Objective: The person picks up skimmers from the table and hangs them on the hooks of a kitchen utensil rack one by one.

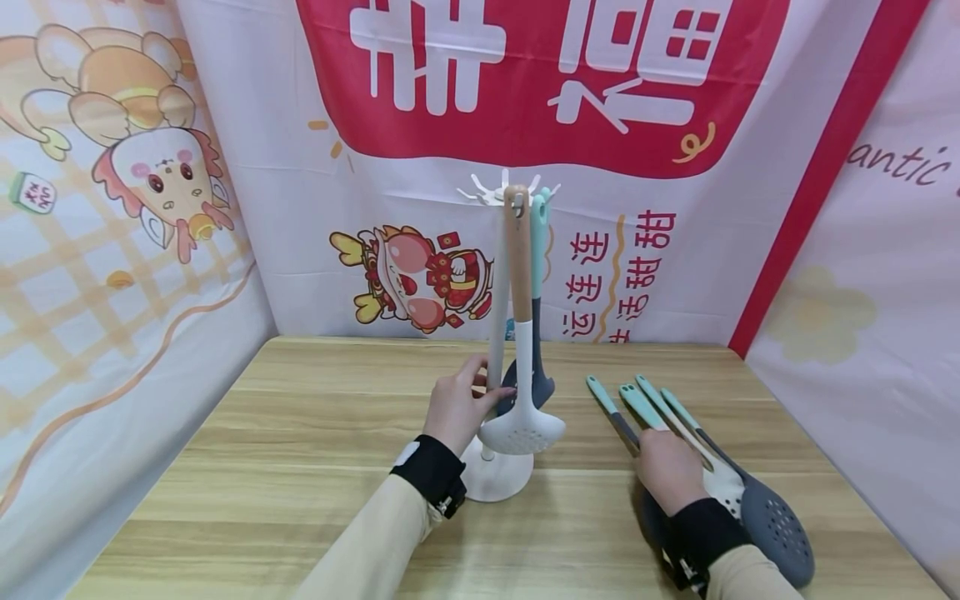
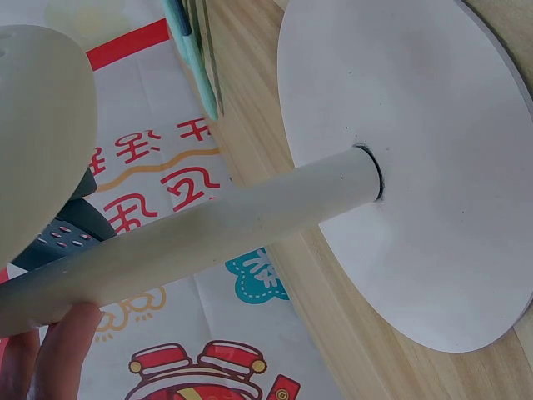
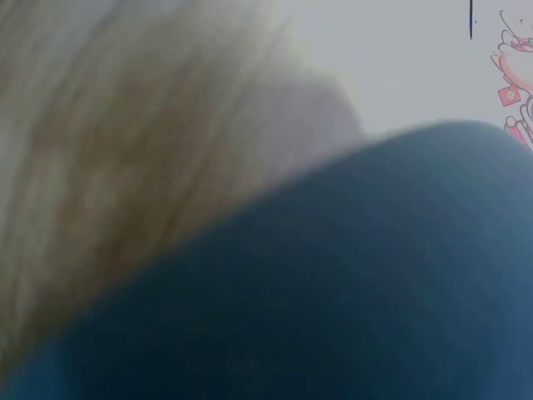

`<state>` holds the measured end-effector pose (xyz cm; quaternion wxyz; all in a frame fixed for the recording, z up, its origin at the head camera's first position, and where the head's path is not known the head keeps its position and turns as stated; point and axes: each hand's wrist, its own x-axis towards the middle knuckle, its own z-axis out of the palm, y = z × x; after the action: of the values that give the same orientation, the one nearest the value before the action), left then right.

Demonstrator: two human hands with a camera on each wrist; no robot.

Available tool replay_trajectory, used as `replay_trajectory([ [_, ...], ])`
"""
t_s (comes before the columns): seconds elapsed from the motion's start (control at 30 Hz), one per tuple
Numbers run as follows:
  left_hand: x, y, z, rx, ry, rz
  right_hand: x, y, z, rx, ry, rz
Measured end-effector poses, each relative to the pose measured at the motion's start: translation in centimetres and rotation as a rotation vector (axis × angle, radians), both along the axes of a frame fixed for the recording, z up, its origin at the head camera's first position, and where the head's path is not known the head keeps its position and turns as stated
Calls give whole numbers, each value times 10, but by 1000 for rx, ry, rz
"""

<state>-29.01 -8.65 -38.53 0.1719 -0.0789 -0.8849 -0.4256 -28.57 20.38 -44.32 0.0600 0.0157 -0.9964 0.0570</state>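
In the head view, my left hand (image 1: pixel 459 408) grips the pole (image 1: pixel 498 292) of a white utensil stand, above its round base (image 1: pixel 498 479). From the stand's hooks hang a white slotted ladle (image 1: pixel 522 429) with a wooden handle and a dark grey slotted utensil (image 1: pixel 536 333) with a mint handle. The left wrist view shows fingers (image 2: pixel 67 350) against the pole. At the right, my right hand (image 1: pixel 670 471) holds a dark grey utensil (image 1: pixel 624 429) with a mint handle; its fingertips are hidden. That utensil's rounded dark head (image 3: pixel 350 275) looms blurred in the right wrist view.
Beside and under the right hand lie more utensils: a dark grey slotted one (image 1: pixel 780 533), a white slotted one (image 1: pixel 723 483) and another mint handle (image 1: pixel 641 406). The wooden table (image 1: pixel 330 425) meets printed cloth walls at its back and sides.
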Motion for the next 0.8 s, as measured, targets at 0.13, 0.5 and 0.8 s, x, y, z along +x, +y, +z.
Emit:
replay_trajectory([
  [0.13,0,0,0,3,2,1,0,-2,1,-27,0,4],
  [0.5,1,0,0,5,10,0,4,-7,7,-83,92,50],
  [0.8,1,0,0,13,2,-2,9,-16,17,-143,166,77],
])
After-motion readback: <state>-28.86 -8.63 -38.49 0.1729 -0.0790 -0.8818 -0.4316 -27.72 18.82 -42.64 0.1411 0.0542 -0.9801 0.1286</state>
